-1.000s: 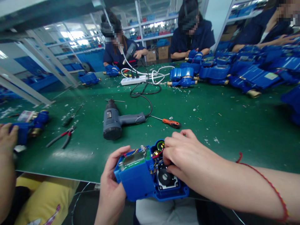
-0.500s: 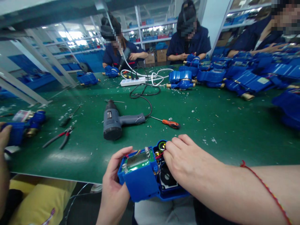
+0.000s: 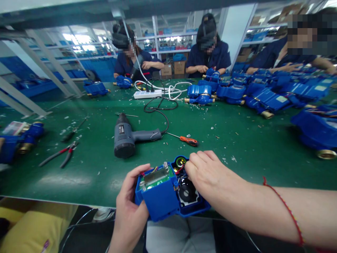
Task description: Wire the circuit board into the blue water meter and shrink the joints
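Note:
A blue plastic meter housing [image 3: 162, 203] is tilted in front of me, past the table's near edge and above my lap. My left hand [image 3: 133, 207] grips its left end, thumb on the near side and fingers behind. A green circuit board with a grey display [image 3: 156, 175] shows on its top. To the right, the open compartment holds a round black part [image 3: 187, 192], a green-ringed cylinder [image 3: 180, 162] and red wires [image 3: 180, 170]. My right hand [image 3: 206, 172] reaches into this compartment with fingers curled together beside the wires; its fingertips are hidden.
On the green table [image 3: 237, 140] lie a heat gun [image 3: 125, 137], an orange-handled screwdriver [image 3: 189, 141], pliers [image 3: 68, 154] and a white power strip [image 3: 147, 93]. Several blue meters [image 3: 268, 98] crowd the right. Co-workers sit opposite; a neighbour's yellow-clad leg [image 3: 39, 225] is at left.
My view has shifted slightly. My right hand has moved a little away from the round black part, which shows more fully. The neighbour's hand at far left has mostly left view.

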Available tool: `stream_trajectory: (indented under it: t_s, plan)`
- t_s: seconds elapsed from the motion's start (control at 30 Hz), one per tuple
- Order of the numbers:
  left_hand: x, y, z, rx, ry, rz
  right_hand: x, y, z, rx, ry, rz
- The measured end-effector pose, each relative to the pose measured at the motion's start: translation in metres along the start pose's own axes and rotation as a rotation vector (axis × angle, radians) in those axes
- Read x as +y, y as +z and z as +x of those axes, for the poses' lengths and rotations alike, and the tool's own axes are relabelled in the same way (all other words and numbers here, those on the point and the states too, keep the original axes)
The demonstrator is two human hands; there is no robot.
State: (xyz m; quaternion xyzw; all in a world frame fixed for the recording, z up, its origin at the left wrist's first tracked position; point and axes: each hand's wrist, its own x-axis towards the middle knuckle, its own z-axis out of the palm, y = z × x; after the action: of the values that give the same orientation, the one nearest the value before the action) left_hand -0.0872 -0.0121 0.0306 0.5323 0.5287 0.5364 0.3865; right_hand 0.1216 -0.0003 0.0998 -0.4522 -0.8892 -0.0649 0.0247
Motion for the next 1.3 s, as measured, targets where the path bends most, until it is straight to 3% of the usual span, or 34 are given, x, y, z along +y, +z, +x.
stream_trajectory:
  t_s: [0.13, 0.3, 0.5, 0.63, 0.73, 0.9, 1.0, 1.17, 1.3]
  plan:
    - [0.002, 0.003, 0.002, 0.022, -0.024, -0.032, 0.005, 0.001, -0.001, 0.015, 0.002, 0.061]
    - [0.009, 0.006, 0.004, 0.051, -0.072, -0.056, 0.022, 0.0, 0.002, 0.1, 0.156, 0.263]
    - [0.008, 0.005, 0.004, 0.074, -0.119, -0.082, 0.038, -0.011, -0.001, -0.062, 0.288, 1.101]
    - [0.007, 0.007, 0.002, 0.116, -0.15, -0.083, 0.041, -0.001, -0.006, -0.034, 0.303, 1.543]
    - [0.008, 0.009, 0.002, 0.155, -0.168, -0.102, 0.042, 0.004, -0.006, 0.023, 0.294, 1.73]
    - [0.015, 0.013, 0.001, 0.172, -0.213, -0.128, 0.052, 0.015, 0.002, 0.168, 0.337, 1.622]
    - [0.019, 0.014, 0.0, 0.189, -0.235, -0.134, 0.063, 0.042, 0.007, 0.237, 0.345, 1.466]
    - [0.013, 0.007, 0.011, 0.244, -0.295, -0.102, 0.068, 0.096, 0.005, 0.244, 0.368, 1.178]
    - [0.01, 0.001, 0.017, 0.273, -0.402, -0.114, 0.065, 0.109, 0.0, 0.317, 0.287, 1.059]
